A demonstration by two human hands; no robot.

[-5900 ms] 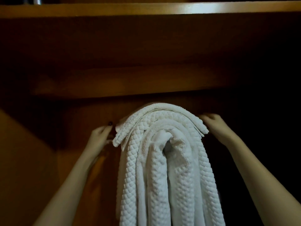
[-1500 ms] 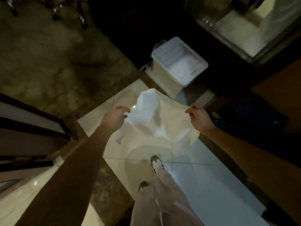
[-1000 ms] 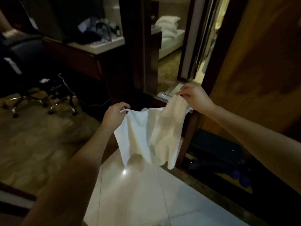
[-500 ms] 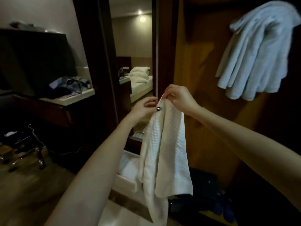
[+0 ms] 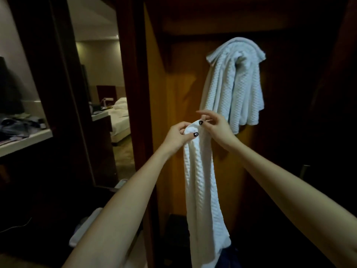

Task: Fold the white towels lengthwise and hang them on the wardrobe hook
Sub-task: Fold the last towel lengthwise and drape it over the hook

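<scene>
Dark wood wardrobe (image 5: pixel 174 82); L hand (image 5: pixel 176 135), R hand (image 5: pixel 218 128) pinch narrow waffle-weave towel (image 5: pixel 201 180).

Holds a bundle of white towels (image 5: pixel 234 84) at 1 o'clock, draped high against the wardrobe back panel (image 5: pixel 183 89). Bears dark clutter (image 5: pixel 13 124) on the pale counter (image 5: pixel 29 139) at 9 o'clock, white pillows (image 5: pixel 121 102) on the bed (image 5: pixel 119 123) just inward.
</scene>
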